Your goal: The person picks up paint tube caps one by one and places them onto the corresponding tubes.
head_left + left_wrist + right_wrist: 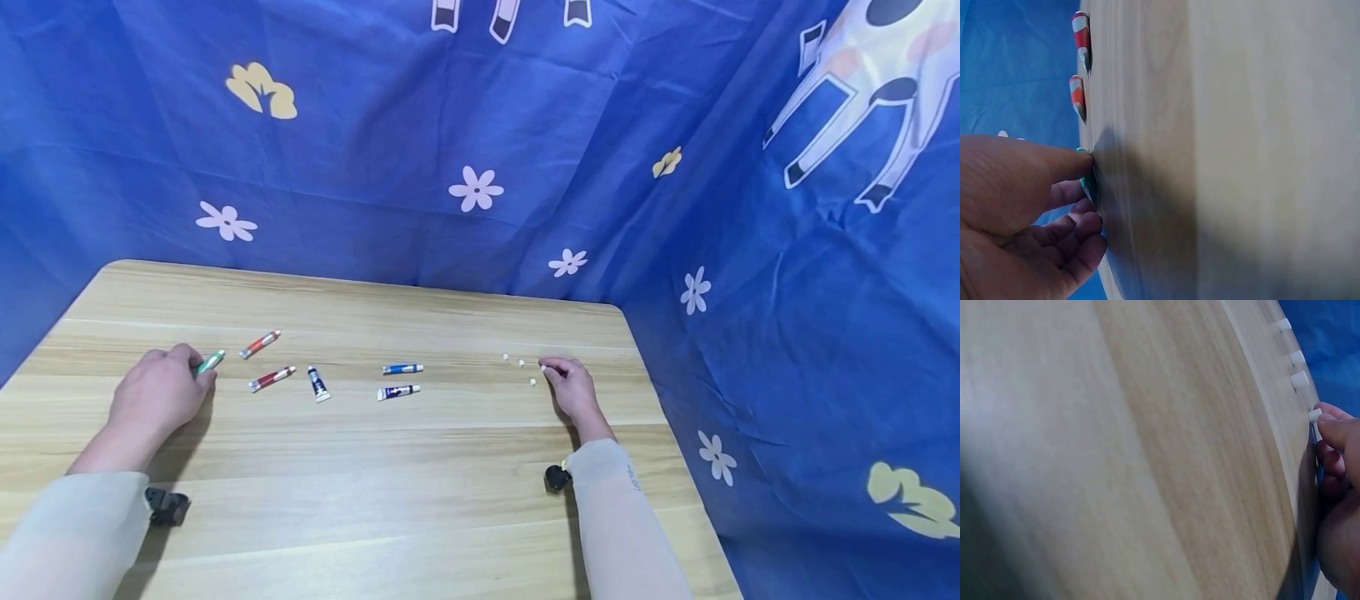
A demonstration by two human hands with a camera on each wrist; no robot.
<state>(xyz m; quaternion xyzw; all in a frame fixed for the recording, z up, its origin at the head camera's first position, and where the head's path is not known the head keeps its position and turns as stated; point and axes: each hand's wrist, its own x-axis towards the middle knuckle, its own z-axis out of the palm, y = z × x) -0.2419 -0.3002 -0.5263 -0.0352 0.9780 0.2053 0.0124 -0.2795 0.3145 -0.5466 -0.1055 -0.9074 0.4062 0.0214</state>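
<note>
At the left of the table, my left hand pinches a green paint tube between thumb and fingers, low at the wood. The left wrist view has the thumb over part of this tube. Over on the right, my right hand pinches a small white cap between thumb and forefinger, close to the tabletop. Three more white caps stand near those fingertips. An orange-red paint tube and a dark red one lie just right of my left hand.
A dark blue tube lies beyond the red ones. Mid-table are a bright blue tube and a navy tube. Blue patterned cloth hangs behind and to the right of the wooden table.
</note>
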